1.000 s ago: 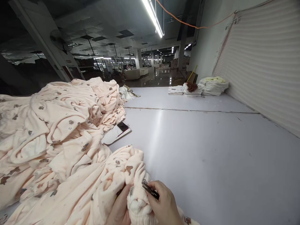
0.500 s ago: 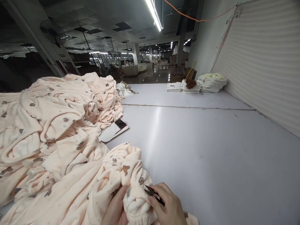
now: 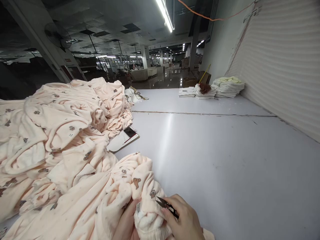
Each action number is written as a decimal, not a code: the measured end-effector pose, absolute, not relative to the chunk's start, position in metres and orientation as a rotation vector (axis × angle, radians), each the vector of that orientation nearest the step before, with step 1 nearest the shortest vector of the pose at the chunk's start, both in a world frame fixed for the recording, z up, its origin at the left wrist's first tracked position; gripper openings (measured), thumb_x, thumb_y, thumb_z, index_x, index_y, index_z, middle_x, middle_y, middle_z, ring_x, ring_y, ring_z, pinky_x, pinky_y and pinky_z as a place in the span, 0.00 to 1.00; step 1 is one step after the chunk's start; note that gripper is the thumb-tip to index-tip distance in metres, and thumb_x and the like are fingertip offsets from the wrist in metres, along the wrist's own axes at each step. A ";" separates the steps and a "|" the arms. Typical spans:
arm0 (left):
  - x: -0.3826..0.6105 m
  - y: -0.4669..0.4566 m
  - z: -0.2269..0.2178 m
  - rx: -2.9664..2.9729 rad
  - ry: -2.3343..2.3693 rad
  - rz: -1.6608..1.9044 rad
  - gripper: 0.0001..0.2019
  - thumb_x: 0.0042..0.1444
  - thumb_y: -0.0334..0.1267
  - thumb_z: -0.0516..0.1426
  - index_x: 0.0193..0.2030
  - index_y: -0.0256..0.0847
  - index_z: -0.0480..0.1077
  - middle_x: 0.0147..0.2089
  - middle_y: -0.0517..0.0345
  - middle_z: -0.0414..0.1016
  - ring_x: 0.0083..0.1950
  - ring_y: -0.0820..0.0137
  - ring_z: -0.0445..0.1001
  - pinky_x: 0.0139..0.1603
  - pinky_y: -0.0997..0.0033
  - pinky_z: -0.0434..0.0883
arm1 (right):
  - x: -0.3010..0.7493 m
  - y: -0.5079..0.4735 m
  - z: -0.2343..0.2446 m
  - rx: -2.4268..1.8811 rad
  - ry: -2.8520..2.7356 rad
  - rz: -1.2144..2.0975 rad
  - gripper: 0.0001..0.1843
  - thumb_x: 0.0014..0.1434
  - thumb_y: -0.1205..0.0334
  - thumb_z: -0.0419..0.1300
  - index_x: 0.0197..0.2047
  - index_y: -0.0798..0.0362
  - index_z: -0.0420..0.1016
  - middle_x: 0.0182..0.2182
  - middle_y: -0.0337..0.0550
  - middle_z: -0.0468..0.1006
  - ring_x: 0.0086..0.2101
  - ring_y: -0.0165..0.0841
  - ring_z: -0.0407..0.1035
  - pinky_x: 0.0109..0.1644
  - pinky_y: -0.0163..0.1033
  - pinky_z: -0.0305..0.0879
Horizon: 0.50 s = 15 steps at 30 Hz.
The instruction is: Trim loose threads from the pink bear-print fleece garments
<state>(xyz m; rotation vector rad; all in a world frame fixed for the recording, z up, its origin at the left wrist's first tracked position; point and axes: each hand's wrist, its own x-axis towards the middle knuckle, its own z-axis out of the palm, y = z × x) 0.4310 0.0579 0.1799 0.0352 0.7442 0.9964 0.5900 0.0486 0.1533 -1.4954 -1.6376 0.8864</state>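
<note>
At the bottom edge my right hand (image 3: 185,221) is closed on small black thread snips (image 3: 166,205), whose tips point at a fold of a peach fleece garment (image 3: 140,186) printed with little bears. My left hand (image 3: 126,223) grips the same garment from below, bunching a ribbed cuff with a small label between the two hands. The garment lies on a white table (image 3: 212,160).
A big heap of the same peach garments (image 3: 62,123) fills the left side. A notebook with a dark phone (image 3: 130,132) on it lies beside the heap. Stacks of folded pale cloth (image 3: 228,87) sit far right by the corrugated wall (image 3: 285,63).
The snips in my right hand have slid slightly right and down along the fold. My left hand keeps its grip on the garment.
</note>
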 end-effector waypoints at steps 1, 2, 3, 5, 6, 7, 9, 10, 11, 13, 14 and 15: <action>0.431 0.059 0.179 0.037 0.759 1.005 0.23 0.55 0.38 0.58 0.59 0.40 0.66 0.43 0.47 0.82 0.49 0.52 0.77 0.55 0.52 0.69 | 0.589 0.049 0.157 -1.503 -1.698 0.881 0.11 0.57 0.60 0.57 0.42 0.44 0.78 0.35 0.37 0.78 0.34 0.34 0.74 0.37 0.31 0.64; 0.430 0.060 0.177 0.041 0.777 1.014 0.23 0.56 0.37 0.58 0.59 0.40 0.66 0.43 0.47 0.82 0.49 0.53 0.77 0.55 0.52 0.69 | 0.589 0.049 0.160 -1.517 -1.755 0.873 0.11 0.57 0.60 0.57 0.42 0.43 0.78 0.36 0.37 0.78 0.34 0.34 0.74 0.36 0.32 0.63; 0.429 0.061 0.175 0.045 0.794 1.023 0.22 0.56 0.36 0.57 0.59 0.40 0.66 0.43 0.48 0.82 0.49 0.53 0.77 0.55 0.53 0.69 | 0.588 0.050 0.163 -1.528 -1.804 0.871 0.11 0.57 0.60 0.57 0.42 0.43 0.77 0.36 0.37 0.78 0.34 0.34 0.74 0.36 0.32 0.63; 0.428 0.060 0.171 0.044 0.812 1.030 0.22 0.56 0.36 0.57 0.59 0.39 0.66 0.44 0.48 0.81 0.49 0.54 0.77 0.55 0.54 0.69 | 0.588 0.052 0.165 -1.565 -1.835 0.857 0.10 0.58 0.60 0.56 0.41 0.43 0.78 0.36 0.38 0.78 0.33 0.34 0.74 0.35 0.33 0.62; 0.428 0.060 0.170 0.042 0.812 1.033 0.22 0.56 0.36 0.57 0.58 0.38 0.66 0.44 0.47 0.81 0.49 0.53 0.77 0.55 0.53 0.69 | 0.588 0.054 0.164 -1.600 -1.817 0.842 0.10 0.59 0.60 0.55 0.40 0.44 0.78 0.35 0.38 0.78 0.32 0.34 0.74 0.35 0.33 0.62; 0.428 0.059 0.169 0.035 0.815 1.032 0.22 0.56 0.37 0.57 0.58 0.38 0.66 0.44 0.47 0.81 0.49 0.53 0.77 0.54 0.53 0.70 | 0.589 0.055 0.162 -1.640 -1.783 0.830 0.11 0.60 0.59 0.54 0.39 0.44 0.78 0.34 0.39 0.77 0.32 0.34 0.73 0.34 0.33 0.61; 0.428 0.057 0.168 0.015 0.823 1.022 0.22 0.56 0.38 0.57 0.58 0.37 0.67 0.44 0.46 0.81 0.50 0.51 0.76 0.54 0.52 0.70 | 0.591 0.057 0.154 -1.692 -1.698 0.834 0.12 0.61 0.57 0.52 0.37 0.45 0.78 0.33 0.39 0.77 0.33 0.34 0.73 0.34 0.33 0.61; 0.428 0.056 0.167 0.008 0.830 1.021 0.22 0.55 0.39 0.57 0.58 0.38 0.67 0.44 0.46 0.81 0.51 0.50 0.76 0.53 0.51 0.70 | 0.592 0.057 0.150 -1.682 -1.665 0.858 0.12 0.61 0.57 0.52 0.36 0.45 0.78 0.32 0.39 0.77 0.33 0.34 0.73 0.35 0.33 0.61; 0.428 0.056 0.167 0.006 0.839 1.025 0.22 0.55 0.39 0.57 0.58 0.40 0.67 0.44 0.47 0.81 0.51 0.50 0.76 0.53 0.51 0.70 | 0.593 0.057 0.146 -1.645 -1.650 0.894 0.11 0.60 0.57 0.53 0.36 0.45 0.78 0.32 0.38 0.77 0.34 0.34 0.73 0.36 0.33 0.61; 0.427 0.056 0.167 0.016 0.852 1.051 0.22 0.54 0.39 0.58 0.57 0.43 0.68 0.45 0.49 0.81 0.51 0.50 0.76 0.53 0.52 0.70 | 0.594 0.057 0.143 -1.555 -1.663 0.957 0.09 0.58 0.58 0.56 0.36 0.45 0.79 0.32 0.37 0.77 0.35 0.34 0.73 0.37 0.32 0.62; 0.427 0.056 0.167 0.025 0.850 1.068 0.22 0.53 0.39 0.58 0.57 0.44 0.68 0.45 0.50 0.81 0.51 0.50 0.76 0.53 0.52 0.71 | 0.594 0.056 0.144 -1.526 -1.685 0.976 0.09 0.57 0.58 0.57 0.36 0.45 0.79 0.32 0.37 0.77 0.34 0.33 0.73 0.36 0.32 0.62; 0.427 0.057 0.167 0.031 0.844 1.078 0.22 0.53 0.39 0.59 0.56 0.45 0.68 0.45 0.50 0.81 0.51 0.50 0.76 0.53 0.52 0.71 | 0.595 0.056 0.146 -1.511 -1.709 0.985 0.09 0.56 0.59 0.57 0.36 0.45 0.79 0.32 0.37 0.77 0.34 0.33 0.73 0.36 0.31 0.62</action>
